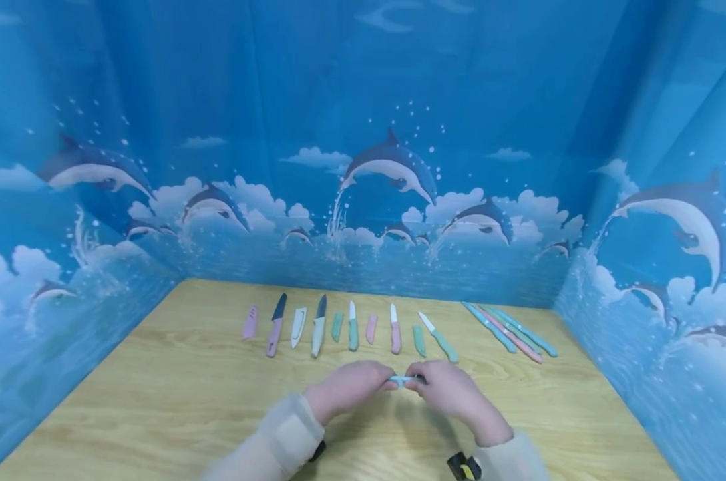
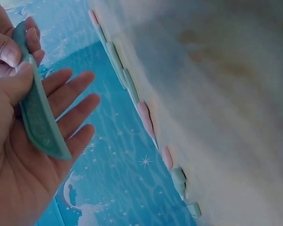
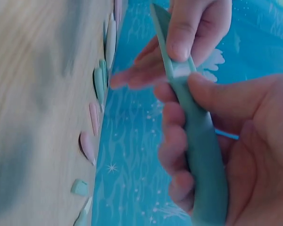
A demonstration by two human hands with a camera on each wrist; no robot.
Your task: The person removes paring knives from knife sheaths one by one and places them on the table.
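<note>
Low over the wooden table (image 1: 158, 401) both hands meet on one small teal knife (image 1: 406, 379). My left hand (image 1: 347, 387) pinches its teal sheath (image 2: 40, 117) between thumb and palm, the other fingers stretched out behind it. My right hand (image 1: 453, 391) is curled round the teal handle (image 3: 205, 155), thumb near the sheath's mouth. In the right wrist view the left hand (image 3: 188, 28) holds the sheath (image 3: 161, 33) just above the handle. Sheath and handle touch, and no blade shows.
Beyond the hands lies a row of small knives and loose sheaths, from a pink sheath (image 1: 250, 323) to a teal-handled knife (image 1: 439, 339). Three sheathed knives (image 1: 509, 331) lie at the back right. Blue dolphin curtains (image 1: 363, 167) close off three sides.
</note>
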